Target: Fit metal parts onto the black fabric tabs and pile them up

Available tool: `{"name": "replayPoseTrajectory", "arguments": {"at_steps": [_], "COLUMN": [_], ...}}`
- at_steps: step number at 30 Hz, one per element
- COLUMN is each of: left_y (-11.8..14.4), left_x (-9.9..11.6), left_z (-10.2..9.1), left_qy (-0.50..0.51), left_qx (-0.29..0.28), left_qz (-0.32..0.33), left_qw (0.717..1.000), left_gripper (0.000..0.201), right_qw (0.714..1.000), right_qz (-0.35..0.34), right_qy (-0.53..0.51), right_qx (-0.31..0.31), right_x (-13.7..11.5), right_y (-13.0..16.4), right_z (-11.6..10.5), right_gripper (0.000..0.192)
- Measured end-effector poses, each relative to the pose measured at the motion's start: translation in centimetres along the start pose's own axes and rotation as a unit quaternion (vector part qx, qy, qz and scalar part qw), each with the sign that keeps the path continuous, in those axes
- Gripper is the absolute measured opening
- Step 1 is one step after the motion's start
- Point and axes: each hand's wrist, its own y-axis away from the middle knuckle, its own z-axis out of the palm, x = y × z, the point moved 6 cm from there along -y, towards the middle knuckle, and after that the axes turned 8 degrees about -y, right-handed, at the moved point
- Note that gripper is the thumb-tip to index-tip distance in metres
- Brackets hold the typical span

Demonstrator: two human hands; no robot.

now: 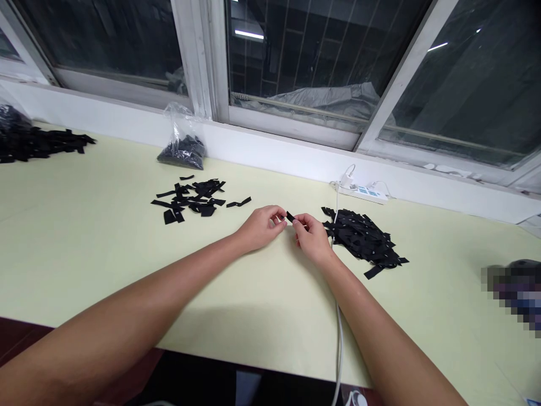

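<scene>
My right hand (310, 234) pinches a short black fabric strip (290, 216) whose free end points up and to the left. Close beside it, my left hand (265, 225) is curled with thumb and fingers together; a tiny dark thing shows at its fingertips, too small to name. Both hands hover over the middle of the table. To the right of my right hand lies a dense pile of black strips (363, 237), some with small pale marks. A looser scatter of similar strips (207, 208) lies beyond my left hand.
A clear plastic bag (183, 149) of black pieces stands by the wall. More black strips (42, 142) lie far left. A white power strip (363, 193) sits at the back, its cable (339, 332) running past my right forearm. The pale yellow table (253, 304) ends at the front edge.
</scene>
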Motion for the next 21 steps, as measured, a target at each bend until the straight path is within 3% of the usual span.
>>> {"name": "replayPoseTrajectory", "arguments": {"at_steps": [8,14,21], "left_y": [-0.1,0.2,0.3], "left_x": [-0.1,1.1,1.3], "left_z": [-0.3,0.0,0.3], "left_qy": [-0.002,0.026,0.019], "left_qx": [-0.009,-0.044,-0.042], "left_qz": [-0.016,0.034,0.04], "left_qw": [1.0,0.998,0.998], "left_gripper": [0.02,0.02,0.018], "right_qw": [0.995,0.983,0.989], "right_qz": [0.059,0.073,0.047], "right_qy": [-0.084,-0.169,-0.133], "right_qx": [0.016,-0.005,-0.042], "right_x": [0.1,0.0,-0.2], "right_y": [0.1,0.2,0.2], "right_z": [-0.3,0.2,0.5], "right_gripper": [0.028,0.035,0.045]}}
